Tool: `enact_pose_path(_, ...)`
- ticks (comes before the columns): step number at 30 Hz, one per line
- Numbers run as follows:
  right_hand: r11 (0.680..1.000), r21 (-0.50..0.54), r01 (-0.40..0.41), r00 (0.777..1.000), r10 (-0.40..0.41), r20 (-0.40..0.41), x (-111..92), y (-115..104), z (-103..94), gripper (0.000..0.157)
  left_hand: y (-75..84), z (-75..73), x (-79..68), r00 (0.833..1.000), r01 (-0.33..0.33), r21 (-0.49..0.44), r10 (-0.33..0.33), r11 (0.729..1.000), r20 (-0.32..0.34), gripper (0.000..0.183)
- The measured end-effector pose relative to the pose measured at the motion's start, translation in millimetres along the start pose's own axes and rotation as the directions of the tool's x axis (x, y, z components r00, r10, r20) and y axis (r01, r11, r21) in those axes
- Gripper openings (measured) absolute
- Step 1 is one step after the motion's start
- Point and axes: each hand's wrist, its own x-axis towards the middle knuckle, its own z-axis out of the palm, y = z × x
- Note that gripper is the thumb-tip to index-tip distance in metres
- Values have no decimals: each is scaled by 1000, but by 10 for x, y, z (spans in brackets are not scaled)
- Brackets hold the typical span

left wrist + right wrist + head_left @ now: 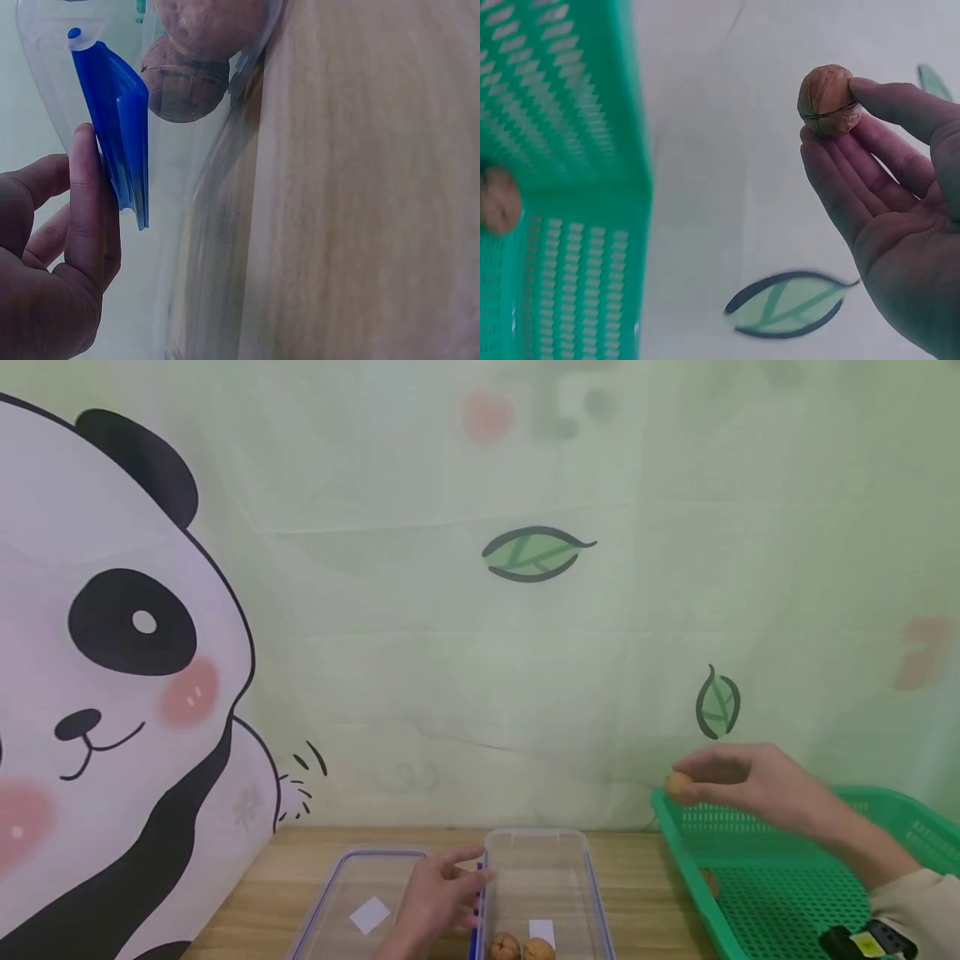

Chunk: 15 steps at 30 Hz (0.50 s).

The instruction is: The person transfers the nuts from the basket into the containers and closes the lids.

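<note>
Between thumb and fingers my right hand point(757, 783) pinches a walnut point(828, 100), held above the left rim of the green basket point(678, 860). Another walnut point(499, 201) lies inside that basket. My left hand point(442, 893) touches the left side of the clear plastic box point(536, 868), its fingers against the blue side flap point(124, 127). In the box, walnuts point(538, 948) sit at the near end beside a white label point(542, 931).
A clear lid point(330, 902) with a blue seal and a white square label lies left of the box on the wooden table point(637, 893). Behind the table hangs a pale green cloth point(420, 693) printed with a panda and leaves.
</note>
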Motion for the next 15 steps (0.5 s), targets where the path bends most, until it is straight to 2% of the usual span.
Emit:
enact_pose_path(4,999,32,15,1000,-14,-16,-52,-193,77,33,2,1,-8,1000,-1,7,1,1000,4,50)
enact_pose_path(8,994,106,29,999,-26,-24,-93,-326,163,33,6,4,-3,1000,13,13,-13,1000,0,50)
enact_pose_path(15,981,177,75,997,-70,-33,-179,-536,409,30,2,-1,10,1000,15,17,-15,1000,3,51)
